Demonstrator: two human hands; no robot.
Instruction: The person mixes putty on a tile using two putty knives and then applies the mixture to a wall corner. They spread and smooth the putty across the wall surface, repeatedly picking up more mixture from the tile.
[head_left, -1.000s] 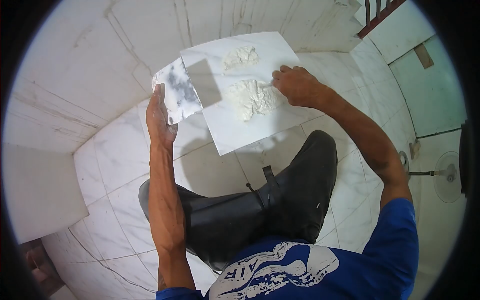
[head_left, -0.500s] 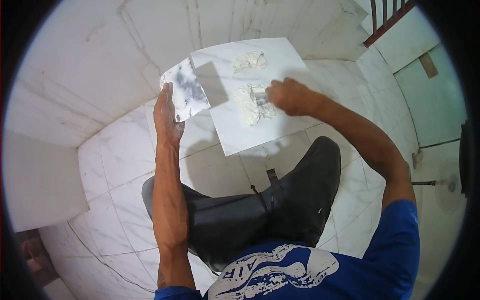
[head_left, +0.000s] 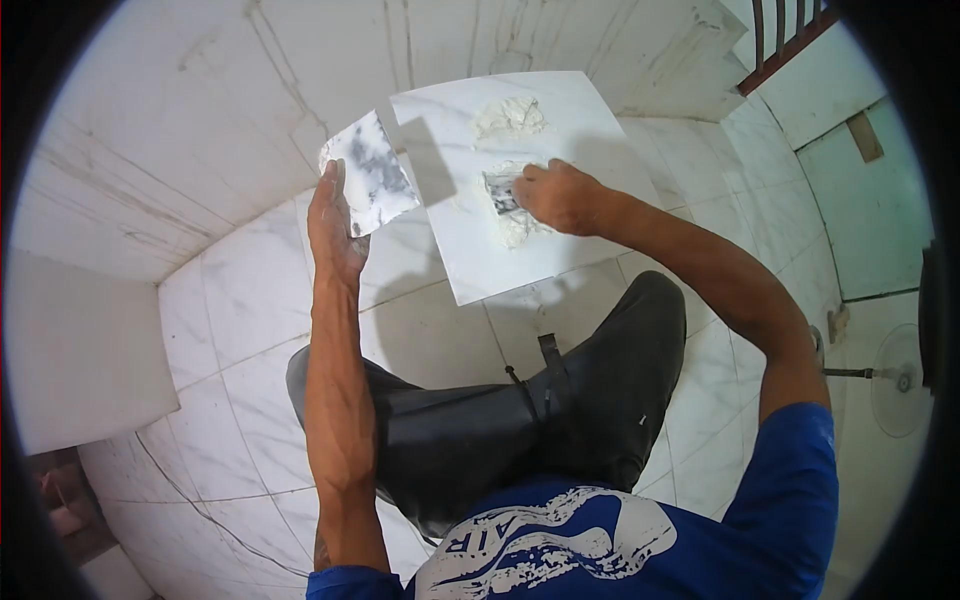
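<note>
Two blobs of white paste sit on one white slab (head_left: 490,265) lying on the floor: far blob (head_left: 510,116) and near blob (head_left: 517,226). Right hand (head_left: 562,196) is curled round one small scraper (head_left: 502,192) dug into the near blob. Left hand (head_left: 335,228) grips one grey-veined marble piece (head_left: 372,172) by its near edge, just left of the slab.

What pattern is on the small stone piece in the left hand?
The small flat stone piece is white with dark grey blotches; head view.

On the loose tile (head_left: 580,255) lie a far paste heap (head_left: 510,115) and a near paste heap (head_left: 517,230); the small slab (head_left: 370,170) sits just left.
</note>
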